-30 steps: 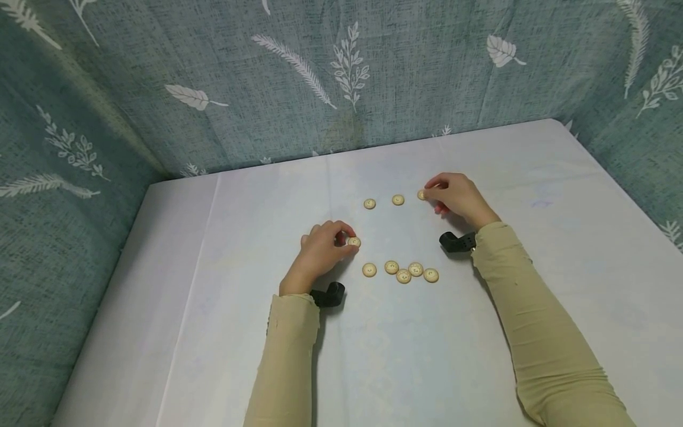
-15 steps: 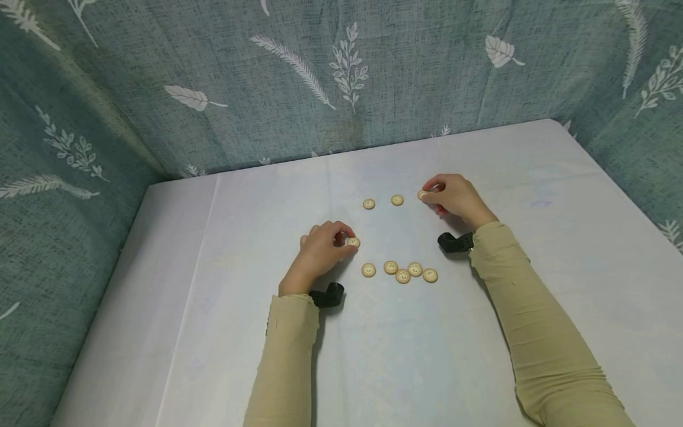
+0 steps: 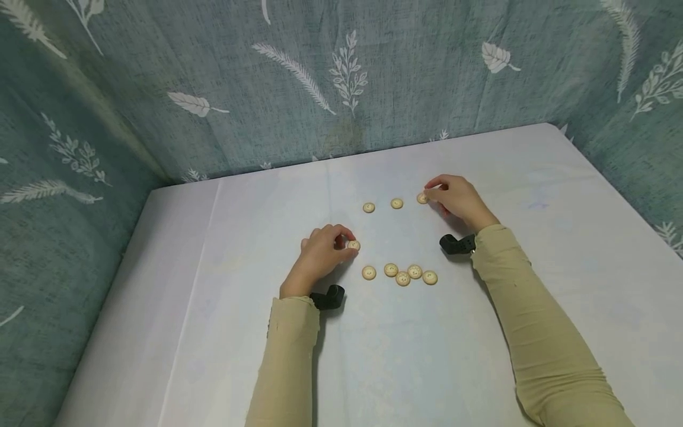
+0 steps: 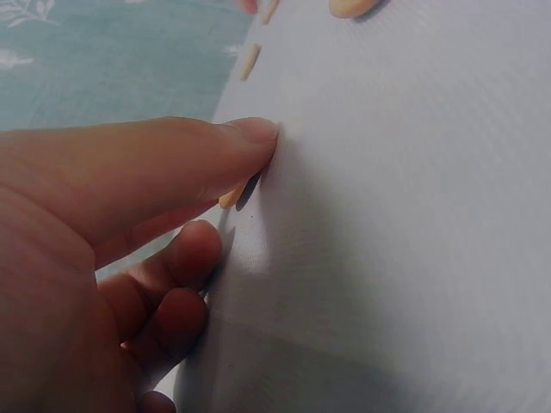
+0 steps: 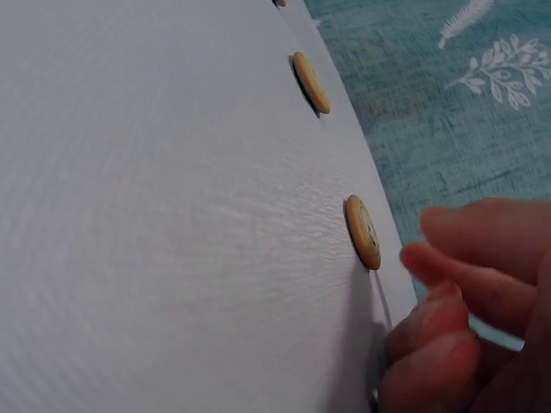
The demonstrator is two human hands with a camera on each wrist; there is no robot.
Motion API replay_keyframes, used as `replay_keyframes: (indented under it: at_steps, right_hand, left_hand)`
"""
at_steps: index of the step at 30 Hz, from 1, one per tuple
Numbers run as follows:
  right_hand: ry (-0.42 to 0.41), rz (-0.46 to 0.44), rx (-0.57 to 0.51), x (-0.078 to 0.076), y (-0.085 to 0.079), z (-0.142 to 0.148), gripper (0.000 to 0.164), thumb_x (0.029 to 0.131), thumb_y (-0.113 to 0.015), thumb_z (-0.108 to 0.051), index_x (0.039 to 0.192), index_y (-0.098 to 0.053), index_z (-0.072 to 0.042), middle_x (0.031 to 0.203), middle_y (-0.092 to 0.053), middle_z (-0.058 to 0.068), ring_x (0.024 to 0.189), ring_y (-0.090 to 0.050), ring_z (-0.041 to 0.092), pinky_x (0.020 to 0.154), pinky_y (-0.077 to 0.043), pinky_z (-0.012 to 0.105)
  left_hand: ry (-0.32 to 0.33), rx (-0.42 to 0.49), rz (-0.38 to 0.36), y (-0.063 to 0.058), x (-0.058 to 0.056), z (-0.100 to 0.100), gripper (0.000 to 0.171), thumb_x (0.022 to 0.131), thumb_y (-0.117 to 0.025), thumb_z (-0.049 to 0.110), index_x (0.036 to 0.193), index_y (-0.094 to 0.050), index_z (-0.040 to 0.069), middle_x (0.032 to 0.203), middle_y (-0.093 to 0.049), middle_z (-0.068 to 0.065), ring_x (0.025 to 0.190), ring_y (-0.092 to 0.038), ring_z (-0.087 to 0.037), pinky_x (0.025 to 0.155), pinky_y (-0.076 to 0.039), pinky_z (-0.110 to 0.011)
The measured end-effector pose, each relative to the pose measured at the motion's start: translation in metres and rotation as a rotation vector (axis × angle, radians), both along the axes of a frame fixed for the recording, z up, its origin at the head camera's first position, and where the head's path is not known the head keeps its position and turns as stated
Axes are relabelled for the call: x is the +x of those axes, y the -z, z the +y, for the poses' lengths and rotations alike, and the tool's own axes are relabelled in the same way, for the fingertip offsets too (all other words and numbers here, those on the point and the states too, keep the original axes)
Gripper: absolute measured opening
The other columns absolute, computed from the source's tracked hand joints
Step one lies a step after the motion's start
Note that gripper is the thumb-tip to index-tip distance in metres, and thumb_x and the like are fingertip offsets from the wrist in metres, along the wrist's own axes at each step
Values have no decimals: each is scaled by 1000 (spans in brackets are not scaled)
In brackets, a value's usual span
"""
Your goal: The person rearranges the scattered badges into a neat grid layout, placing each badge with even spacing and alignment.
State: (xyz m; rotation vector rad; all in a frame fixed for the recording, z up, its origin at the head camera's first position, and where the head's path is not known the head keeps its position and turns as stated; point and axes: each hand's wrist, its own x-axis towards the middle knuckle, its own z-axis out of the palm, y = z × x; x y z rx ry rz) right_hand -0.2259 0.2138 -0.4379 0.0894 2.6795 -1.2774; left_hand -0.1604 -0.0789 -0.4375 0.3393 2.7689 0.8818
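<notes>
My left hand [image 3: 319,256] is low over the table left of centre, pinching a round beige wooden button [image 3: 354,245] between thumb and index finger. In the left wrist view the thumb [image 4: 207,159] hides most of that button [image 4: 231,197]. At the back, my right hand [image 3: 460,198] hovers beside another button [image 3: 423,198], its fingertips just off the edge. The right wrist view shows this button [image 5: 362,232] lying flat, with a gap to the loosely bent fingers [image 5: 430,323].
Two buttons, one [image 3: 369,207] left of the other [image 3: 397,203], continue the back row. Nearer the front, several buttons [image 3: 402,279] lie grouped, with a single button [image 3: 369,273] to their left. A patterned green curtain [image 3: 299,124] hangs behind the white table [image 3: 240,356].
The right hand's fingers have let go of the back-row button and drawn slightly right, leaving it on the table. The left hand keeps its pinch in the same place.
</notes>
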Motion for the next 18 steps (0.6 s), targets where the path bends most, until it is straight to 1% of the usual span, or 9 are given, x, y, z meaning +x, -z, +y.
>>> replay_keyframes:
  at_steps: [2, 7, 9, 12, 18]
  right_hand:
    - [-15, 22, 8, 1, -1, 0, 31, 88, -54, -36, 111, -55, -16, 71, -50, 8, 54, -46, 19, 51, -35, 31]
    - [-112, 85, 19, 4, -10, -7, 29, 89, -54, -30, 113, -56, -15, 78, -54, 10, 61, -50, 23, 56, -39, 33]
    - [-148, 83, 15, 6, -15, -10, 29, 89, -53, -29, 115, -55, -14, 81, -55, 12, 62, -52, 24, 56, -41, 34]
    - [-179, 65, 7, 10, -20, -16, 30, 90, -52, -28, 116, -55, -14, 85, -57, 13, 63, -53, 25, 57, -44, 35]
    - [-256, 78, 35, 18, -25, -32, 24, 88, -54, -24, 110, -58, -15, 83, -58, 12, 59, -54, 23, 56, -44, 34]
  left_hand:
    - [1, 1, 4, 1, 0, 0, 21, 79, -67, 31, 97, -59, 23, 80, -49, 3, 80, -40, -17, 72, -23, -37]
    - [-3, 24, 12, 3, -1, 1, 20, 79, -67, 31, 96, -59, 24, 80, -50, 3, 79, -40, -17, 72, -22, -37]
    - [-1, 33, 5, 5, -1, 2, 20, 79, -67, 32, 96, -58, 24, 80, -50, 3, 79, -40, -17, 73, -22, -38]
    - [3, 37, -7, 6, 0, 4, 21, 79, -67, 32, 96, -58, 23, 80, -50, 3, 79, -40, -17, 73, -22, -38]
    - [-6, 28, -7, 4, -1, -1, 21, 80, -66, 33, 96, -58, 24, 81, -50, 3, 80, -40, -18, 74, -21, -38]
